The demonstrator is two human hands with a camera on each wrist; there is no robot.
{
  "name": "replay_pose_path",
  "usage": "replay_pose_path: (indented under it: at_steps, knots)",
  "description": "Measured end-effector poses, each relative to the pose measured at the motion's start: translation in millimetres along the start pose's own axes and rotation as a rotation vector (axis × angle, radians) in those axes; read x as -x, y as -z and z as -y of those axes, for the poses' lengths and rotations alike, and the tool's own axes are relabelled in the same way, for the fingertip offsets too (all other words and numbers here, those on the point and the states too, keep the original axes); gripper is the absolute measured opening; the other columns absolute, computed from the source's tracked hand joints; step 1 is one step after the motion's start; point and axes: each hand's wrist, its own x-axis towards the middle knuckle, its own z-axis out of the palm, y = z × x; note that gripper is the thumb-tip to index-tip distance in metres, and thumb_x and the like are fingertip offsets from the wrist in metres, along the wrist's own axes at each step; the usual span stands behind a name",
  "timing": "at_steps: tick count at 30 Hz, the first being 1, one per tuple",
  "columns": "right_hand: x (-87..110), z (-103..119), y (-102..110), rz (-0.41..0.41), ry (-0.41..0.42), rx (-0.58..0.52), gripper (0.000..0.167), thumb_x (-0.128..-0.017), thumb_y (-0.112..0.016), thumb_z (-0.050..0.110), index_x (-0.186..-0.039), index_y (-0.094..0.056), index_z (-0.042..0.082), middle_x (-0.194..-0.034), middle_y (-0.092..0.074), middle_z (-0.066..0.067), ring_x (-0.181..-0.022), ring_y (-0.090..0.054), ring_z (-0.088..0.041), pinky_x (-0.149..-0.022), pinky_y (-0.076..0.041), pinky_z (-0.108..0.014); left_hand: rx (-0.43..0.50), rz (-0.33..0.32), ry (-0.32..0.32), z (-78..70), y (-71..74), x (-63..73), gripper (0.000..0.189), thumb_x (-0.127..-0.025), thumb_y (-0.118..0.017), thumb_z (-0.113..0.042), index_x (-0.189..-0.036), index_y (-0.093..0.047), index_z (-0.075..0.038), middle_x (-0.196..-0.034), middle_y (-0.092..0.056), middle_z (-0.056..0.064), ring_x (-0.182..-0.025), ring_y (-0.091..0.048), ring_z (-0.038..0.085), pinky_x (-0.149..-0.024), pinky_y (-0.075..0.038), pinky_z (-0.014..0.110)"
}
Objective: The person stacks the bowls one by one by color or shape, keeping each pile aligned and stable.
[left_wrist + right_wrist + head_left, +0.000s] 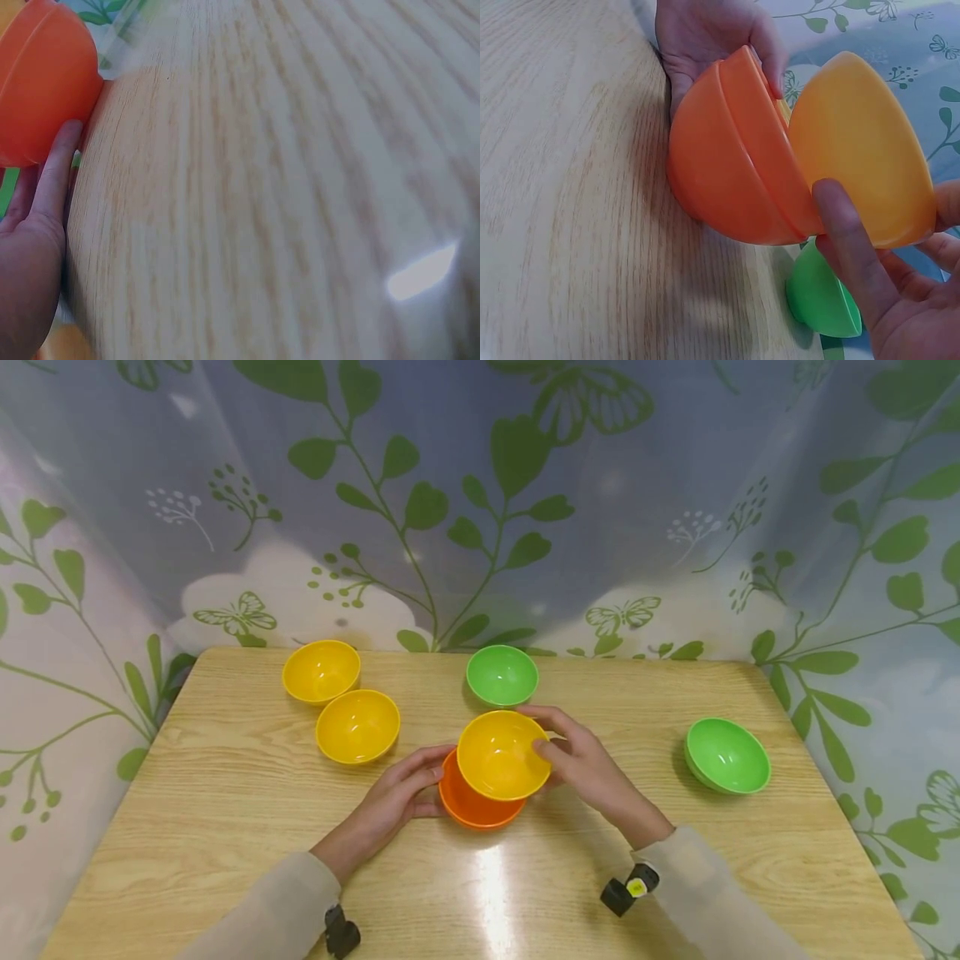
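In the head view my right hand (585,764) holds a yellow bowl (502,756) by its right side, thumb over the rim and fingers against the outside. The yellow bowl is tilted above nested orange bowls (483,810) and overlaps their opening. My left hand (401,793) grips the orange bowls at their left side. From the right wrist, two orange rims (742,142) show one inside the other, with the left thumb at the upper rim. Low on the orange wall (49,82), a left fingertip presses in the left wrist view.
Two yellow bowls (358,727) sit close together at the back left of the wooden table (225,827). One green bowl (502,675) stands behind the hands near the back edge, another green bowl (727,756) on the right. A patterned curtain (450,485) hangs behind.
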Motion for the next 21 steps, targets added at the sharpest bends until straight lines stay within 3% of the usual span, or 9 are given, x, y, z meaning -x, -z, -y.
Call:
replay_pose_path:
  at_steps: [13,21]
  knots:
    - [-0.4,-1.9,-7.8,0.009,0.005,0.046,0.049,-0.111,-0.054,0.01,-0.16,-0.051,0.012,-0.154,-0.055,-0.022,-0.11,-0.07,-0.031,-0.076,-0.068,-0.059,-0.01,-0.02,0.016,-1.1,-0.7,0.7,0.054,-0.114,-0.052,-0.019,-0.165,-0.042,-0.004,-0.172,-0.04,0.02,-0.118,-0.068,0.016,-0.093,-0.067,0.035]
    - [0.2,-3.6,-10.6,-0.004,-0.011,0.063,0.046,-0.111,-0.055,0.012,-0.157,-0.055,0.013,-0.15,-0.059,-0.019,-0.114,-0.068,-0.033,-0.07,-0.068,-0.043,-0.013,-0.02,0.02,-1.3,-1.3,-0.1,0.054,-0.114,-0.052,-0.019,-0.166,-0.042,-0.004,-0.171,-0.041,0.021,-0.121,-0.067,0.017,-0.094,-0.067,0.036]
